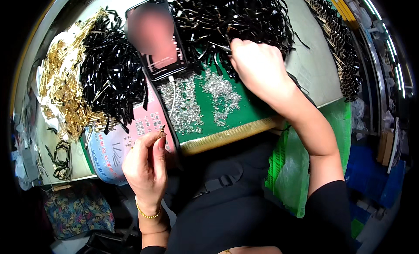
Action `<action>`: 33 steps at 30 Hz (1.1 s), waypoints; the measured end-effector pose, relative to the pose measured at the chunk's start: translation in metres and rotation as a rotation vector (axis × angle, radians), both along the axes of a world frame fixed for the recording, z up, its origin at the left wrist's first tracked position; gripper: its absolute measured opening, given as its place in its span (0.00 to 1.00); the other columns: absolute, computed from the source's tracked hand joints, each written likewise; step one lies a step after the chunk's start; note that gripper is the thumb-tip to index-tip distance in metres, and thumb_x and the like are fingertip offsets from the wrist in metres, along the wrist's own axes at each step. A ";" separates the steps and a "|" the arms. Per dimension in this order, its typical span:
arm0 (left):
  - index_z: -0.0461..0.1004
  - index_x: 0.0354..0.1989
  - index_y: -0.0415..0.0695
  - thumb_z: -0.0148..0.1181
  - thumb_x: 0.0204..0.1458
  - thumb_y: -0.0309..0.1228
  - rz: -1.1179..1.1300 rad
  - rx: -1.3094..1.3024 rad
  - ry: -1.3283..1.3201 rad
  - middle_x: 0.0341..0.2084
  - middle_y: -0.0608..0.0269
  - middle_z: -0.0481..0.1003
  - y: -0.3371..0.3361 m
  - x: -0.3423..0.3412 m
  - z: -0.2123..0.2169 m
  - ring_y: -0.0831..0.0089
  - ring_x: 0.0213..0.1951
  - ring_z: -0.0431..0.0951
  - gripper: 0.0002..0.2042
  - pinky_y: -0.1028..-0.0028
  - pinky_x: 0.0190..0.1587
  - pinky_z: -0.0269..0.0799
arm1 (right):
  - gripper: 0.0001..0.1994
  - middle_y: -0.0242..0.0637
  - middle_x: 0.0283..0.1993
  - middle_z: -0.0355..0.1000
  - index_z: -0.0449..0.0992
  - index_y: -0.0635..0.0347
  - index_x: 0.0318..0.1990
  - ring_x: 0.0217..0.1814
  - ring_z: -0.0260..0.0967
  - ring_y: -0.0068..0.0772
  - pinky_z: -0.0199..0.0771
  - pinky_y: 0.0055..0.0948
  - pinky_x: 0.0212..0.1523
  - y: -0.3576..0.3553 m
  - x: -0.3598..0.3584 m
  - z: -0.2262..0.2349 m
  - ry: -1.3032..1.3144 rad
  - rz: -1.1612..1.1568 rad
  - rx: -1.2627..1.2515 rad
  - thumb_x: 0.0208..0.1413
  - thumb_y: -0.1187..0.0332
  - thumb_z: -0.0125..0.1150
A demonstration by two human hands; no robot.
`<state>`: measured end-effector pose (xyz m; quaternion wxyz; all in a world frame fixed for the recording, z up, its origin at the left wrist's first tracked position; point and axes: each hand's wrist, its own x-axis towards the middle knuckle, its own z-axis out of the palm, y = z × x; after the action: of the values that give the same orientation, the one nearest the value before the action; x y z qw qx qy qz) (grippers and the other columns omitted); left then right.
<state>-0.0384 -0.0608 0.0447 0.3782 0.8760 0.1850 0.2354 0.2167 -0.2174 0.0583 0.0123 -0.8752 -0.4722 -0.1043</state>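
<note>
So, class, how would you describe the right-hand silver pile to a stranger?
Find the green surface below the big black heap. There, pick the right-hand silver pile; only the left silver pile has a white cable across it.

Worktop (312, 75) bright; tube lights (371, 4) glare upper right; corners black, straight edges bowed.

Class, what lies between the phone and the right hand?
In the head view, black strips lie between the phone and the right hand; a pointed metal tool juts from that hand toward the phone.
</note>
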 end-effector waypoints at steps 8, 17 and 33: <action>0.78 0.39 0.38 0.61 0.57 0.20 -0.039 -0.015 0.051 0.28 0.57 0.79 -0.001 -0.001 -0.007 0.64 0.27 0.79 0.04 0.71 0.32 0.72 | 0.08 0.48 0.28 0.75 0.73 0.66 0.33 0.31 0.78 0.49 0.78 0.44 0.34 -0.028 -0.004 0.005 0.107 -0.094 -0.059 0.56 0.69 0.58; 0.72 0.53 0.35 0.48 0.66 0.20 -0.103 -0.415 0.069 0.28 0.65 0.75 -0.008 0.000 -0.006 0.81 0.28 0.74 0.11 0.81 0.34 0.70 | 0.11 0.31 0.31 0.75 0.77 0.67 0.40 0.29 0.67 0.17 0.70 0.24 0.31 -0.058 0.008 0.050 1.196 -0.300 0.176 0.61 0.65 0.61; 0.67 0.62 0.33 0.51 0.65 0.20 -0.326 -1.225 -0.002 0.50 0.56 0.77 -0.053 0.000 -0.015 0.75 0.36 0.82 0.17 0.78 0.45 0.75 | 0.07 0.29 0.29 0.76 0.77 0.62 0.39 0.20 0.65 0.11 0.63 0.13 0.20 -0.025 -0.108 0.006 1.732 -0.275 0.841 0.59 0.69 0.69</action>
<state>-0.0387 -0.1135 0.0293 0.8421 0.5173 0.1500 0.0272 0.1082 -0.2427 0.0647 0.6551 -0.6203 -0.1173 0.4152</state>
